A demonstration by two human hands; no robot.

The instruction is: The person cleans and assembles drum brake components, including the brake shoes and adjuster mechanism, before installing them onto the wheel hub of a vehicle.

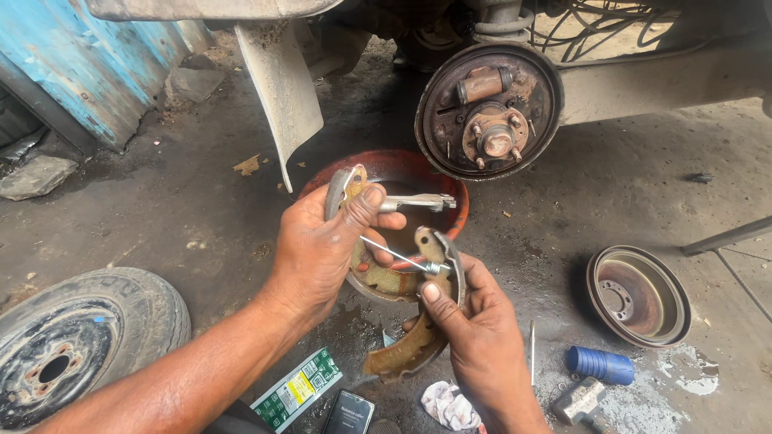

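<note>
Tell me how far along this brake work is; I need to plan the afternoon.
Done: the wheel is off and lies on the ground, the brake drum sits aside, and the backing plate is bare. In hand: the left hand and right hand hold two brake shoes joined by a spring. Left: nothing is back on the hub yet.

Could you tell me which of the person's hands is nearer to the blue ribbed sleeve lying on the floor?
Right. The right hand, holding a brake shoe, is just left of the blue sleeve; the left hand is farther up-left.
</note>
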